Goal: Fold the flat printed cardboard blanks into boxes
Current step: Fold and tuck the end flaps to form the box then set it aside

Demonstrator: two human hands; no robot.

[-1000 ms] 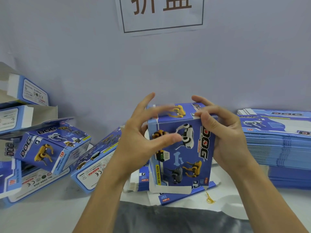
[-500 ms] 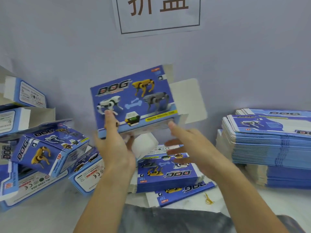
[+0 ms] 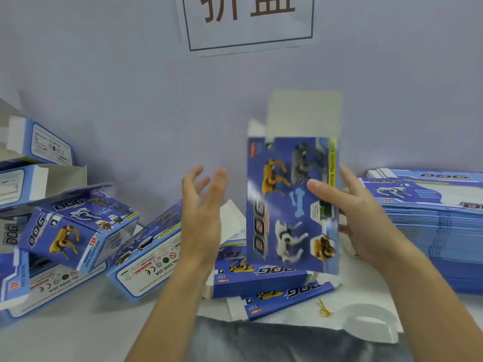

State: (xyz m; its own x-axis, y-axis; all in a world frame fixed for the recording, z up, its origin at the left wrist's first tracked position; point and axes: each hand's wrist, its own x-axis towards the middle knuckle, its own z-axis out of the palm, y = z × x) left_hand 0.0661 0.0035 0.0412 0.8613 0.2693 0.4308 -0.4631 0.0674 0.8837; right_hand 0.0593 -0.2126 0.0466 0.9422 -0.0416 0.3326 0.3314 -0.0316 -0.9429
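A blue printed box (image 3: 290, 205) with toy dogs and the word DOG stands upright in the air, its pale top flap sticking up. My right hand (image 3: 358, 218) holds it by its right edge, thumb across the printed front and fingers behind. My left hand (image 3: 202, 205) hovers to the left of the box with fingers spread, touching nothing. Under the box lie a few flat blanks (image 3: 261, 280) on the table.
A tall stack of flat blanks (image 3: 431, 226) sits at the right. Several folded boxes (image 3: 75, 231) are piled at the left against the wall. A yellow rubber band (image 3: 324, 309) and a white tape roll (image 3: 371, 322) lie near the front edge.
The box passed from my left hand to my right hand and turned from lying sideways to standing upright at the right. My left hand let go and opened.
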